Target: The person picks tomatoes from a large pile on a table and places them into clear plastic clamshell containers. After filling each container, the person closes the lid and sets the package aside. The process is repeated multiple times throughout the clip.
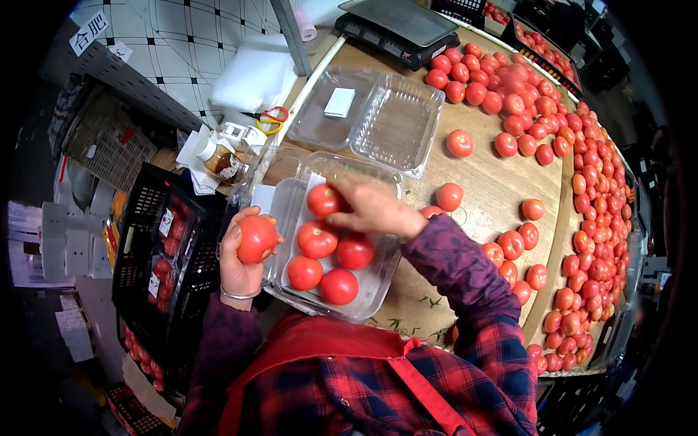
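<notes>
My left hand holds a large red tomato beside the left wall of a clear plastic clamshell box. Several tomatoes lie in that box on a pale liner. My right hand reaches in from the right, its fingers around a tomato at the box's back left; its fingertips are partly hidden. Behind stands another clamshell box, its lid laid back with a small pale packet on it.
Loose tomatoes and a large heap cover the table's right side. A weighing scale stands at the back. Scissors and a capped jar are back left. A black crate with packed tomatoes stands at left.
</notes>
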Demonstrator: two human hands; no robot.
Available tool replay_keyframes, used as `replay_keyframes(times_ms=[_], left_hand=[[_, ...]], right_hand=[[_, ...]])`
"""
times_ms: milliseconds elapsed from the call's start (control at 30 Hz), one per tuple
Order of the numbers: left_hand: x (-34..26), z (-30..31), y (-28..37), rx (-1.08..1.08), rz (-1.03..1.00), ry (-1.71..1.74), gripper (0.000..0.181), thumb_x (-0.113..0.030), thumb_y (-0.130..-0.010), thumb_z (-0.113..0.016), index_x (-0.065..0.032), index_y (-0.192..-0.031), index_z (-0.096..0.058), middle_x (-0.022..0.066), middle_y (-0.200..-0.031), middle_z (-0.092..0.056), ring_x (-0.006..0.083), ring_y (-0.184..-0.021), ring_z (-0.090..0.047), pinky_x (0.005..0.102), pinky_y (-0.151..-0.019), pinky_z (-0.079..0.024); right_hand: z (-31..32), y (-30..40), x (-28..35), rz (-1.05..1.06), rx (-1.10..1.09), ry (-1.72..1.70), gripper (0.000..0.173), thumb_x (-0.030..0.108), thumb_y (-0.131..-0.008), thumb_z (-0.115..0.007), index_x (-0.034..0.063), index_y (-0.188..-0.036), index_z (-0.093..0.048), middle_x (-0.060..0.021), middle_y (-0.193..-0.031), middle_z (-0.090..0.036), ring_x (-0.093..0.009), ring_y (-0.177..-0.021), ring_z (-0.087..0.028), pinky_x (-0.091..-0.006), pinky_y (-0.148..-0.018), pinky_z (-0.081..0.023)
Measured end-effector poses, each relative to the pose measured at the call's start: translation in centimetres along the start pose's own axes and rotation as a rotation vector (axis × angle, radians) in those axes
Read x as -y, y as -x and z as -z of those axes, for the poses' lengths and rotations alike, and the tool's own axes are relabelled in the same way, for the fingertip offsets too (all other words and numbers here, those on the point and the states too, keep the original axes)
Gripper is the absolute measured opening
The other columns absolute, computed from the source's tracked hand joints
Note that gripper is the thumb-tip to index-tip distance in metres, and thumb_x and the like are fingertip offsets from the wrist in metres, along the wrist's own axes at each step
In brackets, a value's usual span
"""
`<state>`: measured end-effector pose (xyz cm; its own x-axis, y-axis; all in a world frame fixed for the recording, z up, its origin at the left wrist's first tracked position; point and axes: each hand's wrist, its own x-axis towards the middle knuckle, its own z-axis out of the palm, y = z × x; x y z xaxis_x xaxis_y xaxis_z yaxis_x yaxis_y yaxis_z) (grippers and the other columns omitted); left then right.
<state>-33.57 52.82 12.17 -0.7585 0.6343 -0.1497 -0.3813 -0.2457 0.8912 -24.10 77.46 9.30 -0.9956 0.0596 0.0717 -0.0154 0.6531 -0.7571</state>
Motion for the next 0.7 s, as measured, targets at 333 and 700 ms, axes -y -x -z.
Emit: replay_keyframes(times_ms=[333,700], left_hand=[[-0.3,-2.3,-2.5,0.129,0.089,-0.144,0.051,-0.034,-0.091,-0.05,-0.0036,-0.131,-0.043,0.0165,-0.114,-0.058,0.0271,-0.093,-0.064,0.0336,-0.073,-0.052],[1.9,-8.1,-5.8,0.411,0.012,-0.408,0.058,-0.011,-0.085,-0.064,-0.0003,-0.136,-0.039,0.0103,-0.122,-0.052,0.0154,-0.111,-0.052,0.0305,-0.096,-0.043]], right_hand=[[4.7,3.8,0.4,-0.224,-0.35,-0.155,0.041,0.015,-0.084,-0.064,-0.002,-0.12,-0.056,-0.0171,-0.104,-0.066,-0.026,-0.094,-0.066,-0.0342,-0.082,-0.052],[-1.0,5.2,2.1,-0.2,-0.156,0.332,0.048,0.031,-0.072,-0.07,0.0032,-0.109,-0.055,-0.0166,-0.099,-0.062,-0.033,-0.096,-0.06,-0.0572,-0.096,-0.035]])
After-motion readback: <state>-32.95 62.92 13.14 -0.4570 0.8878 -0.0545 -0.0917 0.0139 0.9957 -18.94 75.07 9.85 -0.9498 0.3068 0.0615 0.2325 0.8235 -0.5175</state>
